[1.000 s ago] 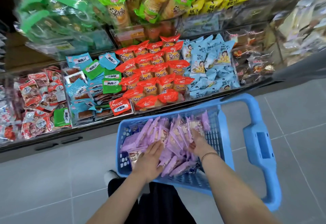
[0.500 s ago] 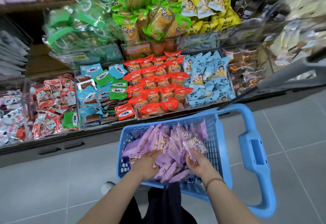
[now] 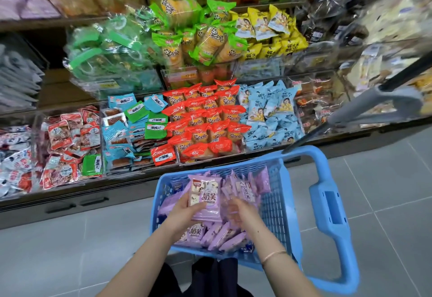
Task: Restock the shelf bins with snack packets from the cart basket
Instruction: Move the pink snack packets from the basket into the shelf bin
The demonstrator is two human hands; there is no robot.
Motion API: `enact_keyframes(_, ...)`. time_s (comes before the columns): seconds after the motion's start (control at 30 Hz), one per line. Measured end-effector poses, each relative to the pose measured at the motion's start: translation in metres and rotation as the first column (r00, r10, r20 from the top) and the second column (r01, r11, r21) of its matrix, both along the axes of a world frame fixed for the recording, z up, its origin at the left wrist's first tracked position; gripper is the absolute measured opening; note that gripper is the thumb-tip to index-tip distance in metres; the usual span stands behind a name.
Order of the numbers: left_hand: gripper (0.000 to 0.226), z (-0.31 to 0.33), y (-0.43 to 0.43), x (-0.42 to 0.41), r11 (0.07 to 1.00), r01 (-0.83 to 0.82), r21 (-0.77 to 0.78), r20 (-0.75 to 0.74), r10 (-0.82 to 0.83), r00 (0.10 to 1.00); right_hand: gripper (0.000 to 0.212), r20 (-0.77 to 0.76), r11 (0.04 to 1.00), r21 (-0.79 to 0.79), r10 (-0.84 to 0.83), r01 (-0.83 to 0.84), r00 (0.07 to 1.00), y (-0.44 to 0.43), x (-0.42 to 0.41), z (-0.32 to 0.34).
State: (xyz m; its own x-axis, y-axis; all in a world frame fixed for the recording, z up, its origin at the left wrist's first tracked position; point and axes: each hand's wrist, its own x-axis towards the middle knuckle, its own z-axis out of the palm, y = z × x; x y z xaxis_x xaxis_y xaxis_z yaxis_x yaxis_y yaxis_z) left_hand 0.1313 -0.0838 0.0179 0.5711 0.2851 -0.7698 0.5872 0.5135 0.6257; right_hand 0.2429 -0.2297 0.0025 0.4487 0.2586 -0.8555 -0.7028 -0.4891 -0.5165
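A blue cart basket (image 3: pixel 286 194) stands on the floor before the shelf and holds several purple snack packets (image 3: pixel 217 236). My left hand (image 3: pixel 184 212) grips one purple packet (image 3: pixel 205 197) and holds it face up above the pile. My right hand (image 3: pixel 243 212) is beside it, fingers closed around a bunch of purple packets (image 3: pixel 243 191) lifted off the pile. The shelf bins (image 3: pixel 201 121) behind the basket are full of red, light blue and green packets.
The basket's blue handle (image 3: pixel 332 205) loops out to the right. A grey cart bar (image 3: pixel 383 102) crosses the right side over the shelf. An upper shelf carries green and yellow packs (image 3: pixel 210 37). Grey floor tiles lie left and right of the basket.
Both hands have risen out of the pile with purple packets in them. The left hand now shows one packet face up. The view has tilted upward toward the shelf.
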Motion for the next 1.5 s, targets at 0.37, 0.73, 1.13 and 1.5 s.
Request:
enact_keyframes(0.37,0.036,0.0,0.016,-0.056,0.973,-0.228,0.032,-0.031,0.229,0.973,0.046,-0.204,0.916,-0.187,-0.39,0.355,0.898,0.009,0.035,-0.053)
enact_keyframes(0.73,0.033,0.004,0.02,-0.065,0.95,-0.308,0.047,-0.052,0.31,0.949,0.029,-0.397,0.891,-0.082,-0.44,0.446,0.806,0.002,0.037,-0.044)
enact_keyframes(1.13,0.028,0.001,0.015,-0.051,0.963,-0.261,0.069,-0.101,0.267,0.958,0.027,-0.515,0.851,0.216,-0.316,0.478,0.796,-0.047,0.001,-0.025)
enact_keyframes(1.5,0.03,0.02,-0.017,-0.021,0.99,0.057,0.131,-0.051,-0.051,0.997,0.026,-0.335,0.875,0.483,0.165,0.019,0.927,-0.027,-0.03,0.019)
